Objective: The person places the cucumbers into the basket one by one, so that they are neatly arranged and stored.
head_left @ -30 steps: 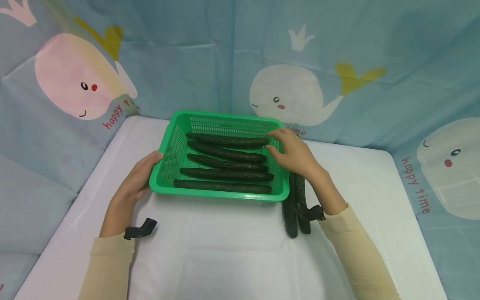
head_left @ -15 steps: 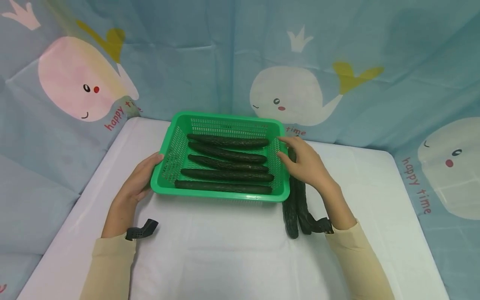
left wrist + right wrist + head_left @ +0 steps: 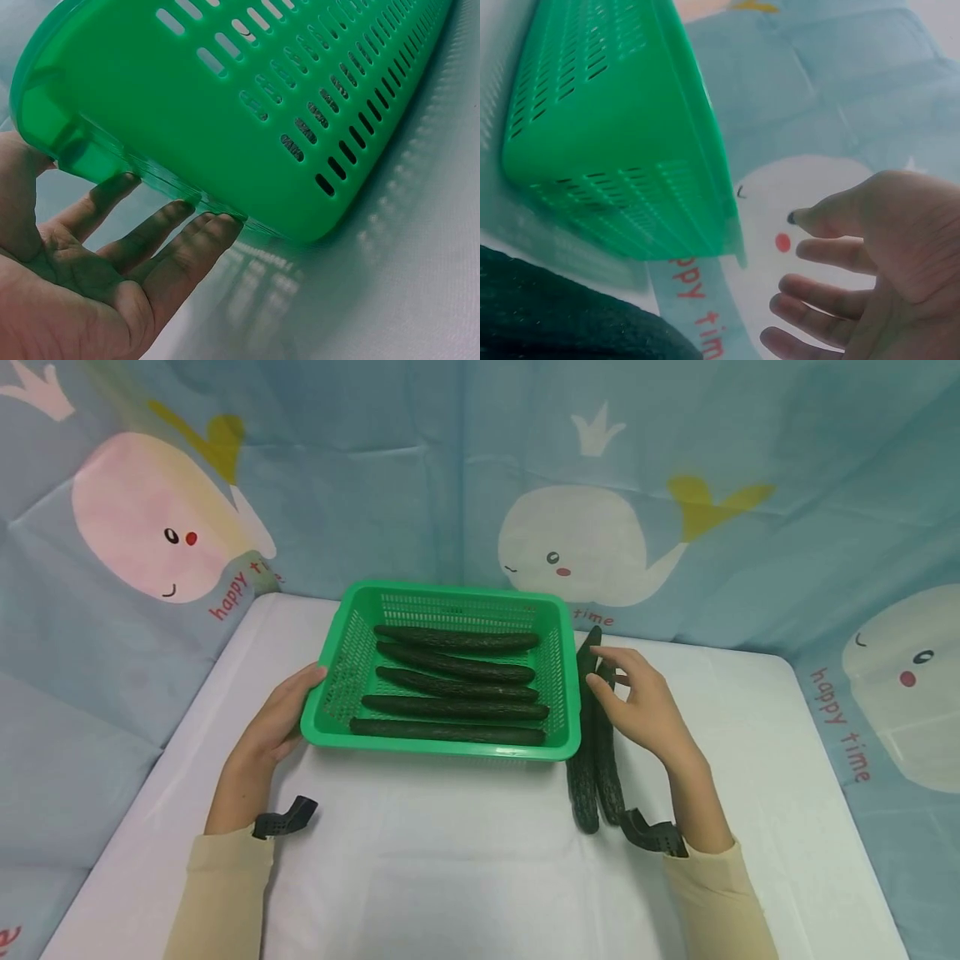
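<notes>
A green slotted plastic basket (image 3: 442,747) stands on the white table with several dark green cucumbers (image 3: 450,732) lying side by side in it. My left hand (image 3: 277,718) holds its left end, thumb at the rim; in the left wrist view the fingers (image 3: 187,255) press against the outer wall. Two more cucumbers, one nearer the basket (image 3: 583,777) and one farther right (image 3: 609,777), lie on the table along its right side. Over their far part hovers my right hand (image 3: 641,706), fingers loosely bent, nothing between thumb and fingertips. The right wrist view shows a cucumber (image 3: 562,315) below the basket.
A blue curtain (image 3: 420,510) printed with whales hangs behind the table and along both sides. The white tabletop (image 3: 435,877) stretches in front of the basket and out to the right.
My right hand has moved right, from over the basket's right end to over the two cucumbers beside it, uncovering more of them. My left hand and the basket have stayed put.
</notes>
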`<state>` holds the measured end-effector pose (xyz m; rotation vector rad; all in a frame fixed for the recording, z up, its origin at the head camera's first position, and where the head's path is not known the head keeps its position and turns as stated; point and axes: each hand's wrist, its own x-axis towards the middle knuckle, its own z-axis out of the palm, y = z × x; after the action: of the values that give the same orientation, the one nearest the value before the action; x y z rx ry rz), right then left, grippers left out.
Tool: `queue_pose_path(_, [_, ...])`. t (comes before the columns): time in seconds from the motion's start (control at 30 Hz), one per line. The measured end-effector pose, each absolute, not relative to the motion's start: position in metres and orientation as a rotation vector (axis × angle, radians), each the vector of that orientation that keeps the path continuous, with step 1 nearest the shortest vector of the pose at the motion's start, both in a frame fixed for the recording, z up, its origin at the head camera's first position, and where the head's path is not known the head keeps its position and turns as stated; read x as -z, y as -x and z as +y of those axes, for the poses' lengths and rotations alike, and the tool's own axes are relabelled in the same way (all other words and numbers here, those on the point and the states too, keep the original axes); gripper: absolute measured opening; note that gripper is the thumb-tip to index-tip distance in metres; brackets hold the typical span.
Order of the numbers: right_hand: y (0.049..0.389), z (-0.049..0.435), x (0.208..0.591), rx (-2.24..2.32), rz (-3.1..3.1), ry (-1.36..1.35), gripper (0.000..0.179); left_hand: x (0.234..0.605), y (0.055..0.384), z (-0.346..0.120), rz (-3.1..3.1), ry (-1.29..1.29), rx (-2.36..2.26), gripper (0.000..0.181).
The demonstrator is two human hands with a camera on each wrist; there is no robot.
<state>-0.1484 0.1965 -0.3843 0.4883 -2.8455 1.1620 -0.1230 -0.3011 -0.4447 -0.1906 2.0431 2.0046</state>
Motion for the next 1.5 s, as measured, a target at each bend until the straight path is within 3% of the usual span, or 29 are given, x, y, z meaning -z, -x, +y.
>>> queue_pose_path(0.53, [0.126, 0.215, 0.415, -1.222, -2.862, -0.311, 0.054, 0.444, 0.122, -0.302, 2.015, 0.186, -2.026, 0.082])
queue_pose_path(1.13, [0.124, 0.224, 0.437, -1.168, -2.88, -0.087, 0.045, 0.439, 0.124, -0.301, 2.001, 0.173, -2.02, 0.078])
queue_pose_path(1.5, [0.129, 0.228, 0.459, -1.123, -3.033, -0.061, 0.063, 0.441, 0.124, -0.301, 2.005, 0.178, -2.027, 0.079])
